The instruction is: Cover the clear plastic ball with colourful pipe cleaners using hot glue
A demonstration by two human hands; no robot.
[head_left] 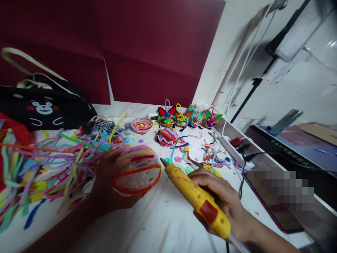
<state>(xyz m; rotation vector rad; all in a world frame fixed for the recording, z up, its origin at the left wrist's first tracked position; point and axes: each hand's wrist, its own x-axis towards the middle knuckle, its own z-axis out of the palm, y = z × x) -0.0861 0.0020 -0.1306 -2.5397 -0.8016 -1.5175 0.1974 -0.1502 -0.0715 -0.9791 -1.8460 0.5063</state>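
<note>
In my left hand (109,175) is a rounded, bowl-like shell (139,175), pale and translucent, with orange, red, yellow and purple pipe-cleaner strips across it. My right hand (223,196) is wrapped round a yellow hot glue gun (192,193); a clear glue stick (237,242) sticks out of its back end. The gun's dark nozzle points at the right rim of the shell, close beside it; I cannot tell if they touch. Behind the shell lies another striped, rounded piece (168,136).
Loose pipe cleaners (71,165) heap up at left, before a black bag (44,105). Several finished cat-like ornaments (181,117) stand at the back beside a pink striped bowl (141,125). Scissors (193,162) lie near my right hand. A power strip (237,147) and a phone (273,203) are at right.
</note>
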